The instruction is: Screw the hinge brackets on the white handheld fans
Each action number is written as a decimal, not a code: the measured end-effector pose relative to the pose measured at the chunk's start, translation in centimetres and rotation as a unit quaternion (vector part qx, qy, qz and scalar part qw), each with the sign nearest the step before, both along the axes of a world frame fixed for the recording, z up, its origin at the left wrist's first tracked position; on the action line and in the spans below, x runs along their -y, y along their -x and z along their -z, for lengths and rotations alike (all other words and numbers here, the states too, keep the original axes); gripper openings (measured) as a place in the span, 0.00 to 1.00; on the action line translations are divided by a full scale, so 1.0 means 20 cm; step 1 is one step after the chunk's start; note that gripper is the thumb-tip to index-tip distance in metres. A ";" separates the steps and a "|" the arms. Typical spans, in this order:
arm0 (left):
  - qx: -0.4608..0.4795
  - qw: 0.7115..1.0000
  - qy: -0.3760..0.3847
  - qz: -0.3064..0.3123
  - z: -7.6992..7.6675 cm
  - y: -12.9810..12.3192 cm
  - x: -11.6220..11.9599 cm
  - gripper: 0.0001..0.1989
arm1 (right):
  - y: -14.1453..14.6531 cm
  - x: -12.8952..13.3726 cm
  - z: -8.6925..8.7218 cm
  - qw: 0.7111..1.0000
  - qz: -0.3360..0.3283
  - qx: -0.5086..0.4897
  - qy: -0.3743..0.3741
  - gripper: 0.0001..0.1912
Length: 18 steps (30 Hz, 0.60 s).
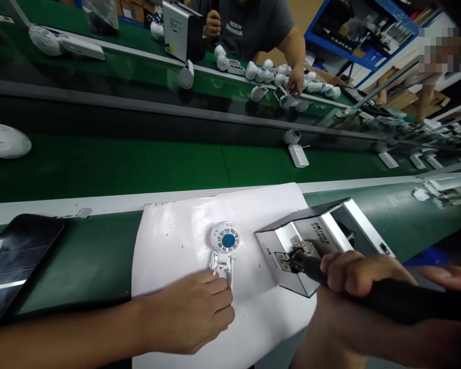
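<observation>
My left hand (188, 312) lies on the lower end of a white plastic bracket (222, 265), its fingers covering part of it. Just above, a round white device part with a blue centre (226, 238) rests on a white sheet (169, 256). My right hand (353, 277) grips a black handheld tool (388, 300), whose front end reaches into a small metal fitting on an open-sided metal box marked OK Tools (311, 241). The tool's tip is hidden by that fitting.
A dark tablet (19, 261) lies left of the sheet. Behind it run green conveyor belts (100, 164) carrying white devices (295, 148). Across the far belt, a co-worker's hand (295, 79) touches a cluster of white devices. Shelving stands at the back right.
</observation>
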<state>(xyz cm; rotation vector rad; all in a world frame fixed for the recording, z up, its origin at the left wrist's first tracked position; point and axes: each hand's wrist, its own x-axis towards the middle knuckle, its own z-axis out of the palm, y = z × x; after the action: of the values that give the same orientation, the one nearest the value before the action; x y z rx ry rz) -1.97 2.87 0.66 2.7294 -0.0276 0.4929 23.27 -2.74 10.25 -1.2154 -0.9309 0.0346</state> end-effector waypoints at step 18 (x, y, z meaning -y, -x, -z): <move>0.029 1.000 -0.006 0.006 0.03 -0.02 -0.02 0.09 | 0.39 -0.17 0.09 0.961 -0.247 -0.110 -0.060 0.24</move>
<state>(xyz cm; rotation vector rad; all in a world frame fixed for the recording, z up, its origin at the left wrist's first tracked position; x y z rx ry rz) -1.54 3.32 0.13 2.7249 -0.0620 0.5690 15.44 0.67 8.52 -0.8243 -1.0038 0.4956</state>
